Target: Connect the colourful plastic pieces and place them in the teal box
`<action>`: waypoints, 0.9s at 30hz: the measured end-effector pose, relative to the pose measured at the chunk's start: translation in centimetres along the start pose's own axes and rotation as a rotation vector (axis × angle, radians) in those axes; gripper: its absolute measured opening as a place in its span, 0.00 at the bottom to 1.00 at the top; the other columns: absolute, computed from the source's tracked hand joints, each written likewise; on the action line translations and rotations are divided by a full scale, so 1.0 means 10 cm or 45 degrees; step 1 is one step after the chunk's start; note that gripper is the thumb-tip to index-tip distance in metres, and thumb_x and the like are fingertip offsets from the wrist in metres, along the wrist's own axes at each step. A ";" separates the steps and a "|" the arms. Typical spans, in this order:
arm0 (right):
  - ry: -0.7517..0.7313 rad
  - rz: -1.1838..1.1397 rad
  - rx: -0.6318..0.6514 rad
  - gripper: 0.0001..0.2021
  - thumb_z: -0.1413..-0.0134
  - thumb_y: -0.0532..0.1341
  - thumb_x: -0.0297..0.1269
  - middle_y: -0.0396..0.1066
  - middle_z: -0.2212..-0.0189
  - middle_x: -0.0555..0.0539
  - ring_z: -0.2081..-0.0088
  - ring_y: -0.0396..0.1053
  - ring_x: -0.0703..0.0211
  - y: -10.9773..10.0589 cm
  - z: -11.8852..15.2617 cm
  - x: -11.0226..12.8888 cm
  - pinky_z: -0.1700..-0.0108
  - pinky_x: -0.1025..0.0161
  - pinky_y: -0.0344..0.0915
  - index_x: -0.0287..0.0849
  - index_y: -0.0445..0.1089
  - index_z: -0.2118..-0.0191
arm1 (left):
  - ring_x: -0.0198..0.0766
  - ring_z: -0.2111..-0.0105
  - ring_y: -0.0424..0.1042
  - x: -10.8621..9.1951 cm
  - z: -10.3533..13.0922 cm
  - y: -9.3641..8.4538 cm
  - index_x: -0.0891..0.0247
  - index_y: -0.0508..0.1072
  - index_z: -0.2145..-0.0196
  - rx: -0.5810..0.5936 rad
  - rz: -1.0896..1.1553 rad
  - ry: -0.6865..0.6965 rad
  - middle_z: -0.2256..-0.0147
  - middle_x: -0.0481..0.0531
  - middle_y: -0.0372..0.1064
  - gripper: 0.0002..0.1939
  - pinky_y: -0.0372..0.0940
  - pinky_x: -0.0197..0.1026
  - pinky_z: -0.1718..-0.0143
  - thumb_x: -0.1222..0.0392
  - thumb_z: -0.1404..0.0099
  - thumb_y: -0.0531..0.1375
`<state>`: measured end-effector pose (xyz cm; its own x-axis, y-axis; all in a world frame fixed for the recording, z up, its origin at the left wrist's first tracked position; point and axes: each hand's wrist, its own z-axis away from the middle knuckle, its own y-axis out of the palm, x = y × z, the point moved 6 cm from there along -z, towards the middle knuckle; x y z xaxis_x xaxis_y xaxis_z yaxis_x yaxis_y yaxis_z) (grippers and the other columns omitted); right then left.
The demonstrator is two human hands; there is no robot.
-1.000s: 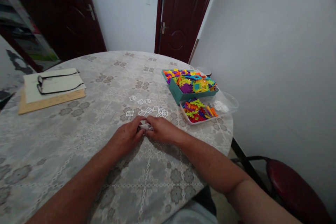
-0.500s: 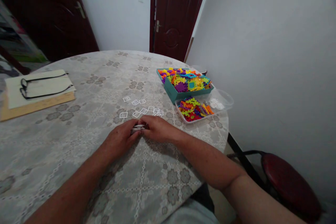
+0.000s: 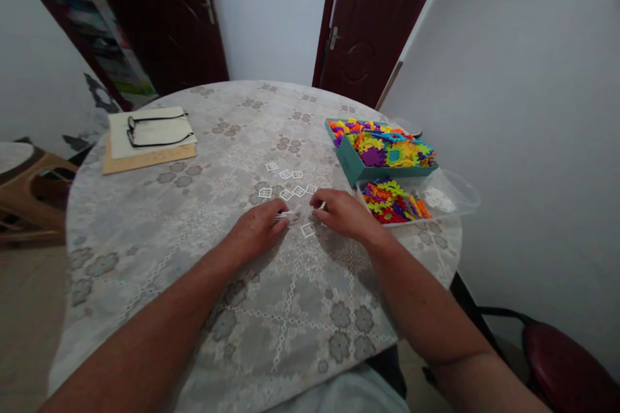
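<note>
My left hand (image 3: 259, 227) rests low over the table with its fingers pinched on a small stack of white window-shaped pieces (image 3: 287, 215), which stick out towards the right. Across a narrow gap is my right hand (image 3: 341, 211), its fingers curled towards the thumb. Something small and pale shows between them, too small to name. Just below the gap lies a single white lattice piece (image 3: 307, 230), flat on the cloth. Several more white lattice pieces (image 3: 286, 195) are spread in loose rows beyond the hands; some near my right fingers are partly hidden.
A teal box (image 3: 356, 164) of colourful plastic pieces stands at the right, with a clear tray (image 3: 402, 222) of more pieces before it. Black-framed glasses (image 3: 159, 142) lie on papers (image 3: 116, 158) at the left. A flowered cloth covers the round table (image 3: 232, 161).
My hands, together before, have moved apart; the left keeps the white pieces. A lattice piece now lies flat between and below them. The view has swung left.
</note>
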<state>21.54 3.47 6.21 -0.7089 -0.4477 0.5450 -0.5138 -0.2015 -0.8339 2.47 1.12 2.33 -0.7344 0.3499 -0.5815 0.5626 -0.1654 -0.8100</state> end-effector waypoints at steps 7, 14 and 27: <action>0.007 0.263 0.174 0.07 0.40 0.68 0.30 0.79 0.59 0.43 0.58 0.75 0.51 -0.02 0.12 -0.19 0.57 0.58 0.64 0.45 0.75 0.56 | 0.48 0.57 0.74 0.02 0.01 0.00 0.57 0.71 0.54 -0.003 -0.007 0.009 0.56 0.57 0.76 0.09 0.66 0.48 0.53 0.56 0.28 0.54; 0.166 0.517 0.389 0.08 0.39 0.67 0.36 0.77 0.53 0.36 0.53 0.75 0.47 0.10 0.14 -0.30 0.54 0.58 0.66 0.42 0.74 0.55 | 0.48 0.57 0.73 0.00 0.02 0.00 0.58 0.69 0.52 0.019 -0.014 0.024 0.55 0.58 0.75 0.10 0.65 0.48 0.52 0.56 0.27 0.53; -0.011 -0.087 0.362 0.04 0.41 0.64 0.29 0.72 0.68 0.52 0.66 0.66 0.62 -0.01 0.09 -0.12 0.64 0.65 0.59 0.43 0.71 0.61 | 0.47 0.57 0.72 0.03 0.03 0.03 0.56 0.67 0.55 -0.003 -0.032 0.040 0.56 0.57 0.74 0.06 0.65 0.48 0.54 0.58 0.29 0.53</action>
<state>22.91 3.25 5.53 -0.6724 -0.4321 0.6009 -0.4034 -0.4667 -0.7870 2.38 0.92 1.88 -0.7362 0.3826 -0.5582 0.5450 -0.1538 -0.8242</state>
